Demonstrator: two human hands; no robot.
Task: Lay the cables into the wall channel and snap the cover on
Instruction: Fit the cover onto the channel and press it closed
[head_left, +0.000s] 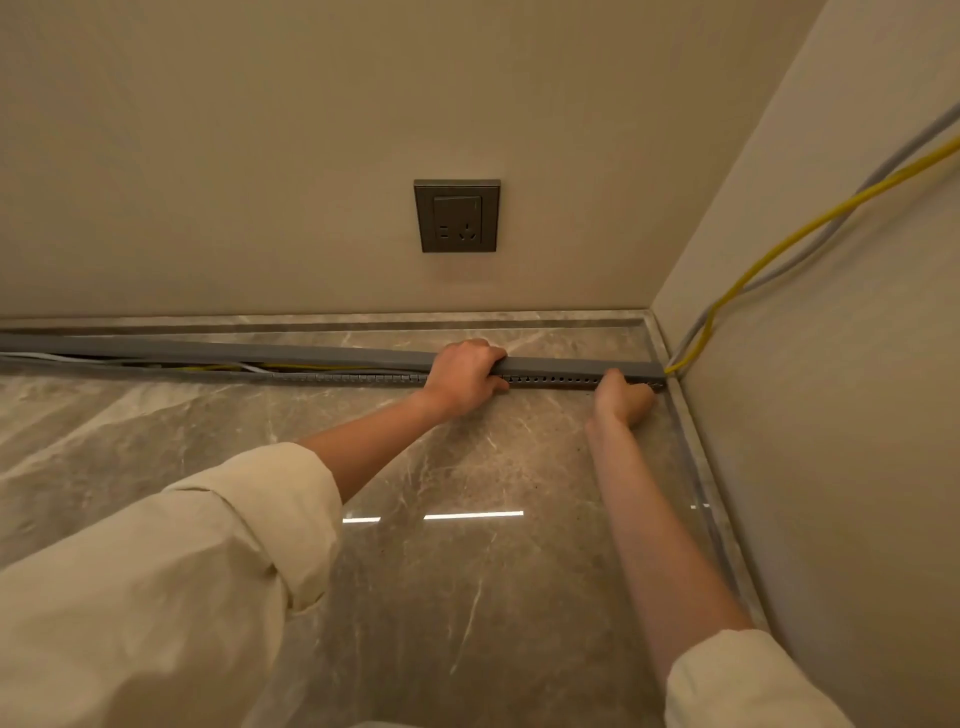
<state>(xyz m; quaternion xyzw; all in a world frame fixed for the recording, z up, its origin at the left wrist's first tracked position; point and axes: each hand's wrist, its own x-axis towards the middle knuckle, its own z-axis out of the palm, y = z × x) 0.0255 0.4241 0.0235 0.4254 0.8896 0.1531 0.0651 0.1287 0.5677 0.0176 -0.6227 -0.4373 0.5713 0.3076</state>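
Observation:
A long grey slotted cable channel (353, 378) lies on the marble floor along the wall's base. Its grey cover (208, 349) rests on top, seated at the right end and lifted at the left, where yellow and white cables (218, 367) show in the gap. My left hand (465, 375) grips over the cover mid-length, fingers curled on its top. My right hand (623, 397) presses against the channel's front near the corner, fingers closed. A yellow cable (810, 228) and a grey cable (852, 195) run down the right wall into the channel's end.
A grey wall socket (457, 215) sits on the back wall above the channel. A marble skirting strip (696, 415) runs along the right wall. The polished marble floor (441, 571) reflects ceiling lights. Cream sleeves cover both my upper forearms.

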